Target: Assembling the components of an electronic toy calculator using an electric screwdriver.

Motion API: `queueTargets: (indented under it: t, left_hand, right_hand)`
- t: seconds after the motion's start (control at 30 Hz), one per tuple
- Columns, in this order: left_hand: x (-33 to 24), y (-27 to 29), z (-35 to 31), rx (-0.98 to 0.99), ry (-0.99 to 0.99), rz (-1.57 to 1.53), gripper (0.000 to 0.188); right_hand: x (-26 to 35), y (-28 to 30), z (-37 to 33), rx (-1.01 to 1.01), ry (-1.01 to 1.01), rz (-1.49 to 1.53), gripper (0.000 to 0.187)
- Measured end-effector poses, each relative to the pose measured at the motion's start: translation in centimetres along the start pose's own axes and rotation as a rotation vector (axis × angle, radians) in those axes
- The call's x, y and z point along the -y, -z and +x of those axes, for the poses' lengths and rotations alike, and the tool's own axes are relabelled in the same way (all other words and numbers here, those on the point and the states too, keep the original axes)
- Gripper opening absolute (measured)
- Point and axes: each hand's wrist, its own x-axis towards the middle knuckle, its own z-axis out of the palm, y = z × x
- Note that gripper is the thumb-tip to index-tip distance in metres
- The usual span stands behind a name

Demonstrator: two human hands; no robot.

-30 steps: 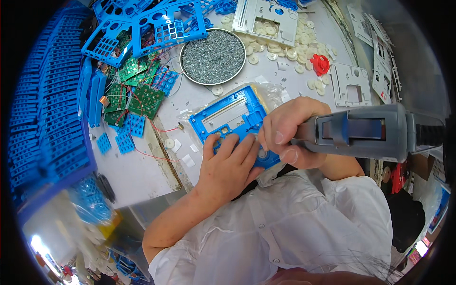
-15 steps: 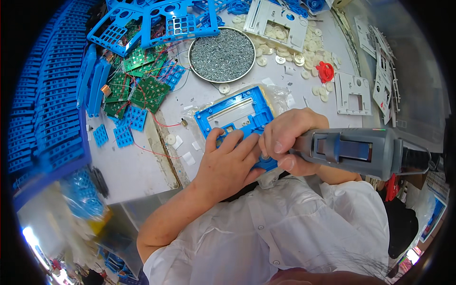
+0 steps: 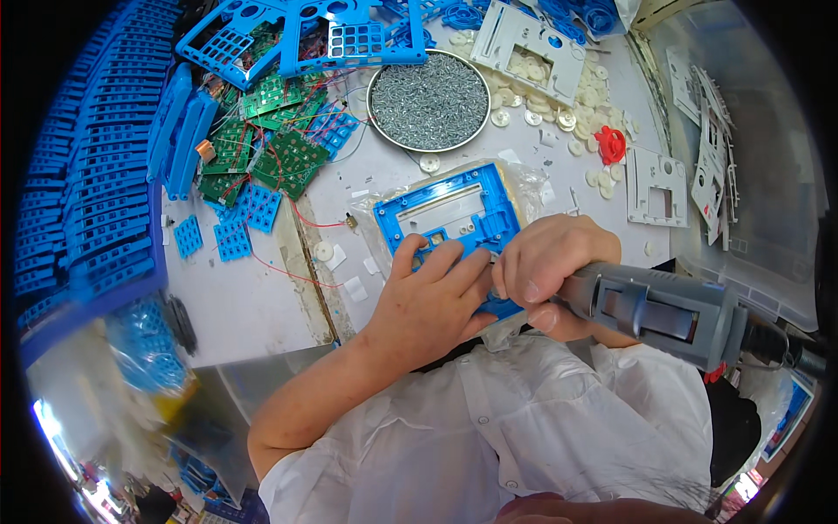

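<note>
A blue plastic casing [image 3: 497, 215], open side up with screw posts and a pale panel inside, lies on a yellowish pad in clear plastic at the table's near side. My left hand [image 3: 423, 306] presses on its near left part, fingers bent over it and thumb by the near edge. Wrapped in my right hand [image 3: 559, 262] is the front end of a grey electric screwdriver [image 3: 668, 307], held nearly sideways with its body pointing right. Its tip, between my two hands over the casing, is hidden by my fingers.
A round dish of small screws [image 3: 429, 100] stands beyond the casing. Green circuit boards [image 3: 292, 164] with thin wires lie left, beside stacked blue parts [image 3: 96, 166]. White discs [image 3: 572, 113], a red ring-shaped part [image 3: 610, 145] and a white panel [image 3: 655, 188] sit right.
The view has shifted, so the table's contents appear slightly further right. The screwdriver's rear end has dropped and tilts more toward me. Both hands keep their places on the casing and tool.
</note>
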Motion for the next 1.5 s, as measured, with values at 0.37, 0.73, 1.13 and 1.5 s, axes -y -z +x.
queueTargets:
  t: [0.37, 0.73, 1.13, 1.5]
  left_hand:
    - [0.1, 0.0, 0.1, -0.007, -0.018, 0.008, 0.041]
    - [0.0, 0.4, 0.0, 0.023, -0.026, 0.015, 0.048]
    - [2.8, 3.6, -8.6, -0.394, 0.546, 0.13, 0.031]
    - [7.9, 6.8, -12.4, -0.399, 0.885, 0.123, 0.012]
  right_hand:
    - [-1.5, -0.8, 0.7, 0.102, 0.17, 0.009, 0.016]
    - [-0.2, 1.1, 0.5, 0.066, -0.021, 0.035, 0.023]
    - [2.3, 5.3, 0.9, -0.186, 0.126, 0.02, 0.027]
    - [8.0, 9.4, 2.5, -0.662, 0.2, -1.316, 0.05]
